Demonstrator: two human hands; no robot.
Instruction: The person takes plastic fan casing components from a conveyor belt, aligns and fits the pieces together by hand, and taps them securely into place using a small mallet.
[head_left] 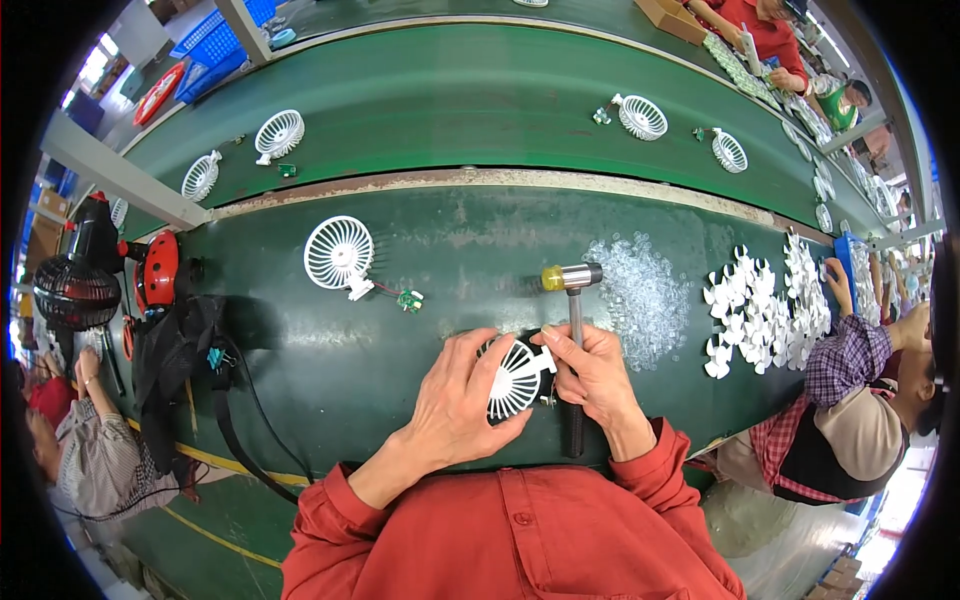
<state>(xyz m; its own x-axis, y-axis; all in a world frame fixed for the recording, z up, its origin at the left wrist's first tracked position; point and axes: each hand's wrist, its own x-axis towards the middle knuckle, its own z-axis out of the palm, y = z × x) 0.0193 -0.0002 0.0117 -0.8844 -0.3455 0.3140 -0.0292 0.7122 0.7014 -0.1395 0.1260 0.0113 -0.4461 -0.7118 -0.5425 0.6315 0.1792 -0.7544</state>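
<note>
The person at the bench has both bare hands near the close edge of a green surface (pixel 450 240), with a white fan housing (pixel 513 378) between them, its ribbed side up and slightly tilted. The left hand (pixel 450 400) is cupped around the housing's left side, fingers bent and closed on its rim. The right hand (pixel 597 380) has thumb and forefinger drawn together at the housing's short stem. A hammer (pixel 573 280), with one yellow face and one dark face, stands out past that right hand; its shaft disappears at the fingers and the black grip shows again below, though I can't tell how firmly they hold it. A dark piece shows partly beneath the housing. Farther up to the left lies a second fan housing (pixel 338 253), wired to a small green circuit board (pixel 408 300). Just right of the hammer head is a loose scatter of clear pieces (pixel 645 305), and beyond it a pile of white fan blades (pixel 750 310), near a co-worker's checked sleeve (pixel 848 360). More housings sit on the green conveyor belt (pixel 450 100) behind the ledge. At far left stand a black caged fan (pixel 75 292) and a red, black-spotted device (pixel 160 270).
</note>
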